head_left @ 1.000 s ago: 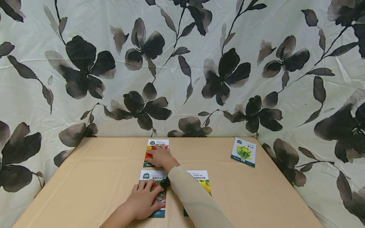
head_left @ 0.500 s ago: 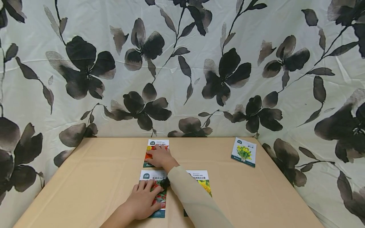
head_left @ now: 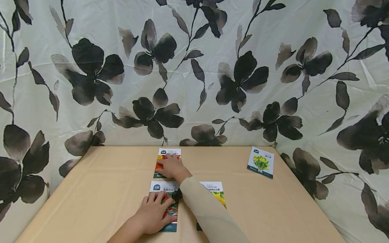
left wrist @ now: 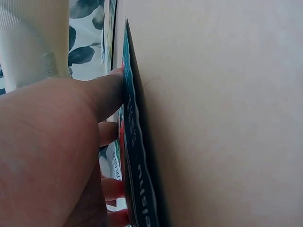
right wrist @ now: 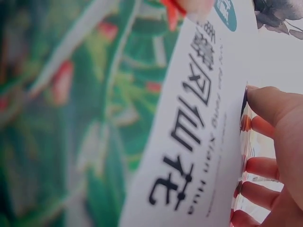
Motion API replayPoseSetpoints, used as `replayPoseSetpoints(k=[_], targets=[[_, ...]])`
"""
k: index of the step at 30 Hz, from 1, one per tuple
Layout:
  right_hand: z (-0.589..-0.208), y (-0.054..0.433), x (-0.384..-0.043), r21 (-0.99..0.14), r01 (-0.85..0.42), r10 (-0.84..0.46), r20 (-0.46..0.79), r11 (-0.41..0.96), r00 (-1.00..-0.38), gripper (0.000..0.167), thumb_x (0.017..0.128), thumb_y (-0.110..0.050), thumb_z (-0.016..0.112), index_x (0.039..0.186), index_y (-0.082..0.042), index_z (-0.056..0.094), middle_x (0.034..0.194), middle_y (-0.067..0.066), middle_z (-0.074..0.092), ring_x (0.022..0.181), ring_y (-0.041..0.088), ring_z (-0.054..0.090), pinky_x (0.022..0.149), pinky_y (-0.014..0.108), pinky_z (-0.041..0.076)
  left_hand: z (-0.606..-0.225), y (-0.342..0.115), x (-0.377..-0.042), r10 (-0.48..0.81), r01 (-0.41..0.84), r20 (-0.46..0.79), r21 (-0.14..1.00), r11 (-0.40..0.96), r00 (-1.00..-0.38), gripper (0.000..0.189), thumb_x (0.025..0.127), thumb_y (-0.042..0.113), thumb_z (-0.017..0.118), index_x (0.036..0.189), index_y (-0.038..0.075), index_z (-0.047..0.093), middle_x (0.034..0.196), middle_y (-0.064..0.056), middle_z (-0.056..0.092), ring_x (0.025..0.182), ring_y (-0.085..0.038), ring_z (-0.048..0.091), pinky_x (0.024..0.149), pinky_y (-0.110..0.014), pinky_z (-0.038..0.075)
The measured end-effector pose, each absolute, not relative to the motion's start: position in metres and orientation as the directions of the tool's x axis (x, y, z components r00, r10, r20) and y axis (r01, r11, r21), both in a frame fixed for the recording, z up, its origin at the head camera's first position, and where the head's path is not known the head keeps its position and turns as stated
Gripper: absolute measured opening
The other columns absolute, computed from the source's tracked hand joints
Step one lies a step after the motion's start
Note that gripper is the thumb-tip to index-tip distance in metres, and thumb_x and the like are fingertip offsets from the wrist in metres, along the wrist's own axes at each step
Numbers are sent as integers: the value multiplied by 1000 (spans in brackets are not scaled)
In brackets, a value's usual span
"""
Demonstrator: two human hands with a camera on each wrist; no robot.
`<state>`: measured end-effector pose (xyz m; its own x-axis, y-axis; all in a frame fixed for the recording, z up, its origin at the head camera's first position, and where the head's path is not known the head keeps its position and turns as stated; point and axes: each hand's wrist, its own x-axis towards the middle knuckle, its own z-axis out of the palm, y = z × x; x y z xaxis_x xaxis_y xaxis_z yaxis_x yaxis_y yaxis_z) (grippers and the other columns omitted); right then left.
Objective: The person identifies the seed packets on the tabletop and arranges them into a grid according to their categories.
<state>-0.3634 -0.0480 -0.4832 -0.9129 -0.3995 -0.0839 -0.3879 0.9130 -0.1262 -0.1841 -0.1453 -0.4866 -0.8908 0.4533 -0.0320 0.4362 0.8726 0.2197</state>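
Observation:
My left hand (head_left: pixel 153 212) rests, fingers spread, on a flower seed packet (head_left: pixel 168 227) with red blooms and green leaves. The left wrist view shows that packet's dark green lower edge (left wrist: pixel 135 156) along my fingers. Farther back, my right hand (head_left: pixel 172 168) lies on another seed packet (head_left: pixel 161 152) with red and orange flowers, covering much of it. In the right wrist view, the first packet's white title band (right wrist: pixel 189 123) fills the near side, with my right fingers beyond it. A yellow-flower seed packet (head_left: pixel 213 185) is partly hidden beneath my right sleeve (head_left: pixel 206 209).
At the back right of the tan table (head_left: pixel 273 209) lies a slightly turned packet (head_left: pixel 260 162) picturing a yellow-flowered plant. Behind the table hangs a white cloth (head_left: pixel 200 81) with dark flowers. A small black object (head_left: pixel 177 195) sits at my right wrist.
The head view has shifted very slightly, so everything sits a few pixels farther right. Both hands stay in place on their packets.

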Motion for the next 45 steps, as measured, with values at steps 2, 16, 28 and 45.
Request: replayPoseSetpoints(k=[2, 16, 28, 45], targets=[[-483, -48, -364, -121, -390, -400, -77, 913, -913, 50, 96, -62, 59, 144, -47, 56, 154, 0, 47, 142, 26, 42, 116, 57, 36, -488, -145, -185, 455, 436, -37, 226, 871, -890, 57, 94, 66, 58, 134, 25, 61, 142, -15, 50, 123, -37, 42, 93, -61, 37], [-476, -39, -361, -58, -429, -430, -22, 902, -902, 47, 97, -61, 58, 142, -45, 59, 148, -2, 53, 136, 26, 51, 112, 50, 43, -497, -147, -188, 481, 474, 21, 214, 854, -877, 64, 94, 76, 45, 135, 29, 61, 140, -15, 50, 121, -38, 42, 89, -59, 37], [-474, -21, -366, -117, -490, -488, 43, 864, -872, 46, 99, -59, 58, 140, -39, 62, 145, 1, 57, 126, 24, 54, 106, 42, 49, -487, -143, -186, 451, 433, -42, 218, 875, -891, 60, 92, 66, 60, 139, 29, 60, 142, -14, 50, 122, -36, 42, 92, -59, 37], [-463, 17, -357, -358, -467, -467, 93, 808, -879, 43, 101, -45, 62, 140, -27, 65, 143, 5, 57, 128, 25, 52, 108, 45, 49, -493, -145, -189, 427, 404, -59, 230, 885, -902, 62, 90, 71, 58, 139, 33, 61, 142, -11, 50, 122, -33, 42, 93, -58, 38]])
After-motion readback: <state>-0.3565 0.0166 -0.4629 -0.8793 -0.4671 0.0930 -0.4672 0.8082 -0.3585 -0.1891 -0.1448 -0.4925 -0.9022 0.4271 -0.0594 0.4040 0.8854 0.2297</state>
